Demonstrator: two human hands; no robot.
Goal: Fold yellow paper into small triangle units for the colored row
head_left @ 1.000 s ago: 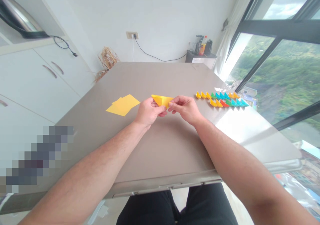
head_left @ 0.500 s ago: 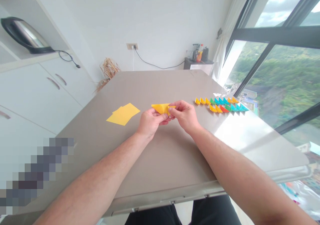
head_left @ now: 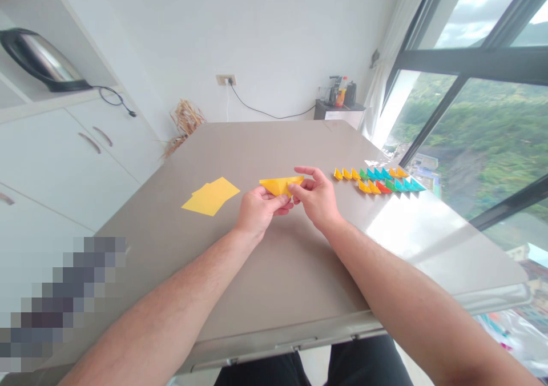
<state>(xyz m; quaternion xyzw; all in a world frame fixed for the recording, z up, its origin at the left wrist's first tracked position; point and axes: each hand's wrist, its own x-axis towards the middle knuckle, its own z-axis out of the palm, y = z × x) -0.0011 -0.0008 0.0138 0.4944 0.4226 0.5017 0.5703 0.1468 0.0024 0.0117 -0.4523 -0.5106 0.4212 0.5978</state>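
Observation:
A folded piece of yellow paper (head_left: 277, 185), shaped like a long downward-pointing triangle, is held above the middle of the table. My left hand (head_left: 258, 208) pinches its left and lower part, thumb in front and fingers behind. At its right side my right hand (head_left: 315, 196) grips it with the thumb on the front, the index finger lifted off above it. Flat yellow paper sheets (head_left: 212, 196) lie overlapping to the left of my left hand. Right of my right hand stand two rows of small folded paper boats (head_left: 377, 173) in yellow, orange, green, blue and red.
The grey-brown table (head_left: 274, 272) has its near edge at my lap. A window (head_left: 483, 117) runs along the right. Cabinets with a kettle (head_left: 47, 60) stand at the left. A small dark-topped cabinet (head_left: 340, 112) with bottles is behind the table.
My right index finger has lifted and straightened away from the paper, uncovering its right corner. My left hand and the paper stay almost where they were.

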